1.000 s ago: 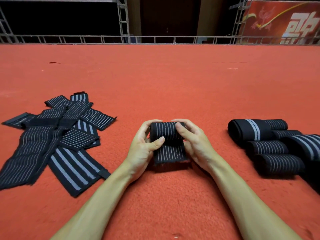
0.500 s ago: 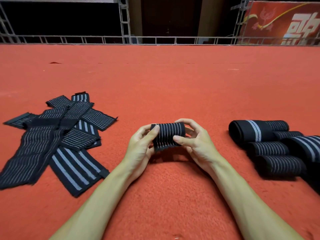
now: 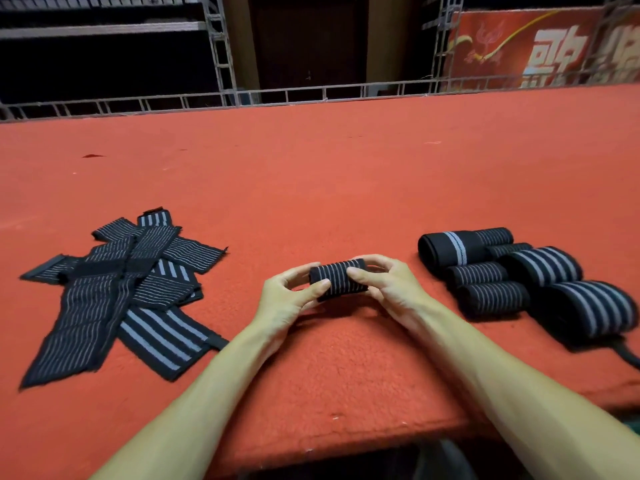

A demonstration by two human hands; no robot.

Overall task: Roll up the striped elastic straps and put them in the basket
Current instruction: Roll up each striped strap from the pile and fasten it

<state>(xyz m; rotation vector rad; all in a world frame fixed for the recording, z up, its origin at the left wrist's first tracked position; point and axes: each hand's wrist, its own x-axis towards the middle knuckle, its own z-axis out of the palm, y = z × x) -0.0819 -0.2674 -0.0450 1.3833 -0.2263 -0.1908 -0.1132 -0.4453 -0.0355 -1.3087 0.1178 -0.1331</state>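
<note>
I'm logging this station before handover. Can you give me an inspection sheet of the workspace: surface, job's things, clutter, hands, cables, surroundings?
Surface: red carpet, with its front edge near the person.
Job's things: roll held in both hands; flat straps piled at left; rolled straps grouped at right; basket not seen.
Clutter: nothing seen.
Grippers: left hand and right hand grip the roll from either side.
Cables: nothing seen.
Surroundings: metal truss behind the carpet; red banner at far right.

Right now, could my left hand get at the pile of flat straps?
Probably yes: bare red carpet lies between the left hand and the pile of flat straps, nothing blocking. But its fingers hold the rolled strap, so it must let go first.
</note>
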